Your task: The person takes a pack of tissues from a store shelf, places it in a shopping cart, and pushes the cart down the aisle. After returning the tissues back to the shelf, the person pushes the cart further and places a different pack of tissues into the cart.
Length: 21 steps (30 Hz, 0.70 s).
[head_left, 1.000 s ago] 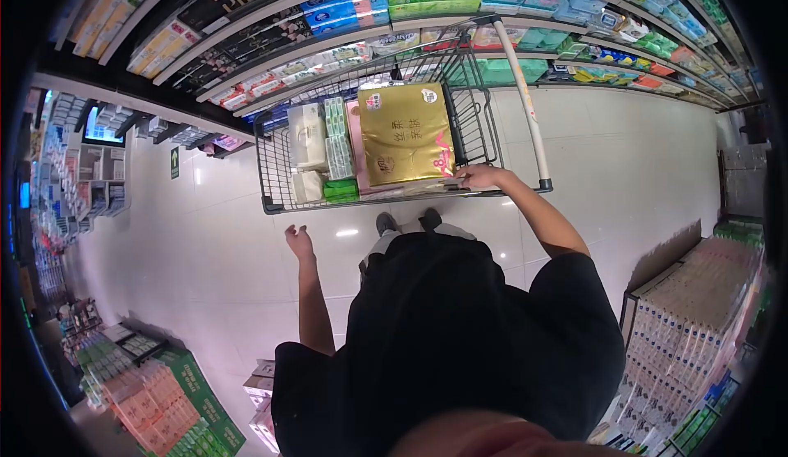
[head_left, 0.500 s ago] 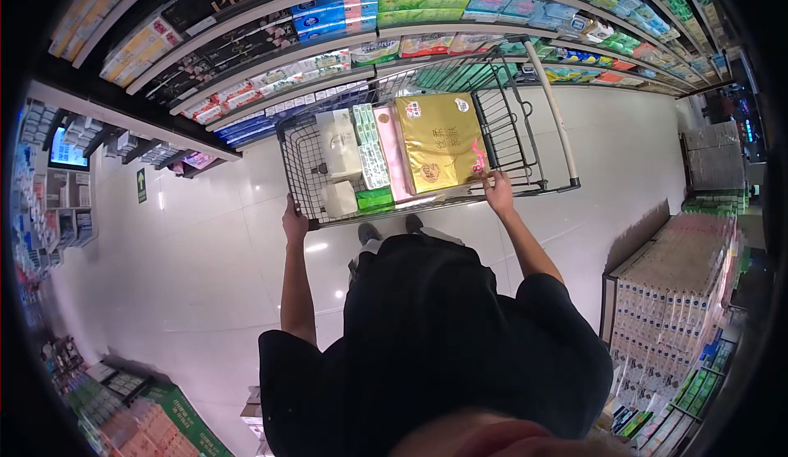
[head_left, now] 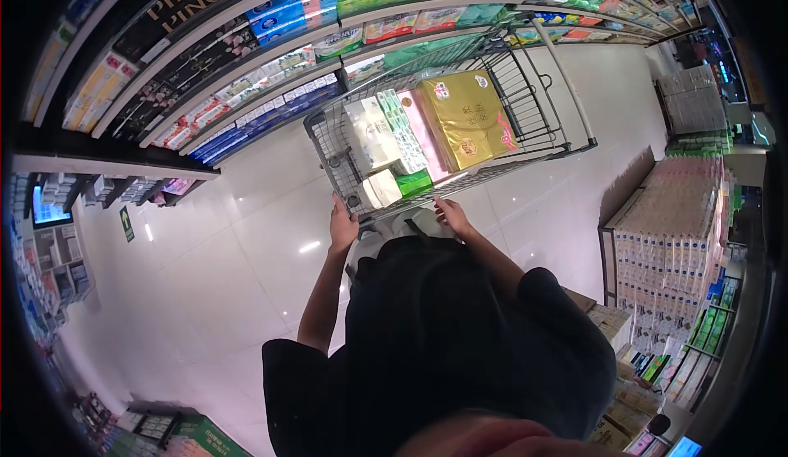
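Note:
A wire shopping cart [head_left: 538, 105] stands sideways before me, its pale handle at the right. My left hand [head_left: 343, 225] is closed on the cart's near left corner. My right hand [head_left: 451, 215] is just below the cart's near side, fingers loosely apart with nothing visible in them. Inside the cart lie a large gold package [head_left: 468, 119], a pink pack [head_left: 425, 134], a white pack with green print [head_left: 402, 128], a white pack [head_left: 371, 135], a smaller white pack [head_left: 381, 188] and a green pack [head_left: 415, 183].
Long shelves [head_left: 287, 42] filled with packaged goods curve along the far side. Stacked cartons [head_left: 669, 227] stand at the right, with a grey stack [head_left: 692, 100] behind them. A green floor sign [head_left: 126, 223] lies on the shiny tiled floor [head_left: 222, 284] at the left.
My right hand has left the cart's side by the gold package and moved left toward my body. The cart has shifted right in view and turned slightly, with my left hand following its corner.

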Motion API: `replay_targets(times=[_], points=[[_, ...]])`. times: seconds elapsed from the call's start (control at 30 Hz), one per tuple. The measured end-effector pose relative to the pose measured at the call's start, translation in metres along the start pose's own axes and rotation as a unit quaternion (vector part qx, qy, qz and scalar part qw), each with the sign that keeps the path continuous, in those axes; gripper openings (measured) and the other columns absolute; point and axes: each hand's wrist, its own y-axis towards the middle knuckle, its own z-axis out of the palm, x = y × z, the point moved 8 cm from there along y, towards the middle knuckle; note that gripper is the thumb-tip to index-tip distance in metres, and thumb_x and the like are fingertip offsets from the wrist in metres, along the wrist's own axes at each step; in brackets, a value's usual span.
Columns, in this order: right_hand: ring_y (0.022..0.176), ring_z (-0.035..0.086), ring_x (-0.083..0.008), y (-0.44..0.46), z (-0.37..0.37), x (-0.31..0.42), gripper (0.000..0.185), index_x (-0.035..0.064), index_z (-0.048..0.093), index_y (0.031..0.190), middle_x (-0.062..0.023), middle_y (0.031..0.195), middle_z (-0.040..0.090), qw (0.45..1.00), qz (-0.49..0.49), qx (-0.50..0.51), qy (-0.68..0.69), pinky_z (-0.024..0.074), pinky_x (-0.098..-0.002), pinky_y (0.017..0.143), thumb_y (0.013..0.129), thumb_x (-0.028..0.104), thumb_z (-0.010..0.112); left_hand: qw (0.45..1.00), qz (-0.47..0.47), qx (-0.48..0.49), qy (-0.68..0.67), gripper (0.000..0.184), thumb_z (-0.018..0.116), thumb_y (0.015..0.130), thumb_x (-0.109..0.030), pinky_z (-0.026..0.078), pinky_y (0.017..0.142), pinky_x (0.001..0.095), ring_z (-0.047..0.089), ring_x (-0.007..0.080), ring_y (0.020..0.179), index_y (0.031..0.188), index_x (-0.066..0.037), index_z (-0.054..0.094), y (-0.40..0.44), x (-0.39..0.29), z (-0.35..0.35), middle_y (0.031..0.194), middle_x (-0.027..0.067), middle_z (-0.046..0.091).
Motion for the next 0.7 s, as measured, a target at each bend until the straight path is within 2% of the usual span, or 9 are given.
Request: replay_targets(times=[0.03, 0.2, 0.27, 0.3, 0.4, 0.5, 0.6, 0.67, 0.7], points=[[0.070, 0.058, -0.0186, 0.007, -0.001, 0.000, 0.063, -0.0015, 0.053, 0.101, -0.0116, 0.089, 0.057, 1.000, -0.002, -0.009, 0.018, 0.0455, -0.0323, 0.061, 0.081, 0.058, 0.050, 0.999, 0.005, 0.033, -0.025, 0.086, 0.062, 0.076, -0.013, 0.037, 0.094, 0.0408, 0.043, 0.0427, 0.111, 0.136, 0.007, 0.005, 0.005, -0.001, 0.013, 0.124, 0.0293, 0.041], [0.067, 0.062, -0.0230, 0.027, -0.037, -0.020, 0.053, -0.0014, 0.048, 0.103, -0.0136, 0.088, 0.056, 0.972, 0.063, -0.149, 0.170, 0.0477, -0.0351, 0.057, 0.086, 0.049, 0.045, 0.994, 0.074, 0.084, 0.018, 0.084, 0.064, 0.076, -0.018, 0.038, 0.093, 0.0408, 0.045, 0.0408, 0.110, 0.136, 0.006, 0.010, 0.005, -0.040, 0.043, 0.123, 0.0283, 0.042], [0.064, 0.063, -0.0244, 0.043, -0.044, -0.027, 0.048, -0.0016, 0.046, 0.103, -0.0141, 0.087, 0.057, 0.953, 0.073, -0.190, 0.226, 0.0484, -0.0359, 0.054, 0.088, 0.043, 0.044, 0.988, -0.025, 0.141, -0.059, 0.077, 0.065, 0.077, -0.021, 0.040, 0.092, 0.0396, 0.047, 0.0373, 0.109, 0.134, 0.005, 0.020, 0.024, -0.019, 0.061, 0.122, 0.0283, 0.042], [0.061, 0.062, -0.0244, 0.053, -0.051, -0.026, 0.043, -0.0018, 0.045, 0.103, -0.0140, 0.084, 0.057, 0.946, 0.067, -0.232, 0.215, 0.0483, -0.0357, 0.051, 0.089, 0.039, 0.042, 0.986, -0.065, 0.118, -0.097, 0.069, 0.065, 0.078, -0.022, 0.041, 0.090, 0.0392, 0.048, 0.0352, 0.108, 0.131, 0.003, 0.027, 0.037, -0.021, 0.055, 0.121, 0.0272, 0.043], [0.053, 0.061, -0.0231, 0.049, -0.108, -0.046, 0.038, -0.0040, 0.047, 0.102, -0.0158, 0.079, 0.059, 0.933, 0.044, -0.301, 0.194, 0.0476, -0.0345, 0.046, 0.090, 0.032, 0.041, 0.993, -0.048, 0.056, -0.096, 0.067, 0.064, 0.079, -0.021, 0.042, 0.089, 0.0398, 0.049, 0.0365, 0.106, 0.130, 0.003, 0.028, 0.059, -0.050, 0.066, 0.121, 0.0264, 0.042], [0.087, 0.057, -0.0450, 0.046, -0.123, -0.027, 0.050, -0.0048, 0.050, 0.103, -0.0308, 0.090, 0.059, 0.906, 0.023, -0.420, 0.051, 0.0421, -0.0503, 0.080, 0.089, 0.040, 0.035, 0.998, 0.014, 0.053, -0.038, 0.068, 0.065, 0.078, -0.018, 0.040, 0.090, 0.0412, 0.047, 0.0379, 0.107, 0.130, 0.003, 0.027, 0.117, -0.072, 0.056, 0.125, 0.0265, 0.036], [0.091, 0.055, -0.0469, 0.048, -0.146, -0.022, 0.048, -0.0019, 0.049, 0.107, -0.0305, 0.093, 0.058, 0.913, 0.046, -0.404, 0.020, 0.0416, -0.0523, 0.080, 0.089, 0.041, 0.034, 0.997, 0.051, 0.055, 0.019, 0.074, 0.069, 0.074, -0.014, 0.037, 0.094, 0.0431, 0.041, 0.0401, 0.113, 0.131, 0.003, 0.024, 0.166, -0.111, 0.061, 0.126, 0.0274, 0.033], [0.090, 0.055, -0.0468, 0.053, -0.167, -0.021, 0.048, -0.0003, 0.047, 0.110, -0.0301, 0.093, 0.059, 0.917, 0.061, -0.394, 0.026, 0.0418, -0.0530, 0.080, 0.089, 0.041, 0.034, 0.978, 0.182, -0.016, 0.100, 0.081, 0.071, 0.070, -0.013, 0.033, 0.099, 0.0443, 0.035, 0.0420, 0.119, 0.132, 0.003, 0.021, 0.197, -0.149, 0.061, 0.128, 0.0278, 0.031], [0.090, 0.055, -0.0465, 0.058, -0.177, -0.021, 0.047, 0.0006, 0.047, 0.110, -0.0297, 0.092, 0.059, 0.921, 0.053, -0.385, 0.021, 0.0422, -0.0531, 0.080, 0.089, 0.041, 0.034, 0.967, 0.218, 0.001, 0.134, 0.089, 0.073, 0.068, -0.013, 0.028, 0.102, 0.0444, 0.028, 0.0424, 0.125, 0.134, 0.003, 0.017, 0.211, -0.161, 0.069, 0.132, 0.0276, 0.028]])
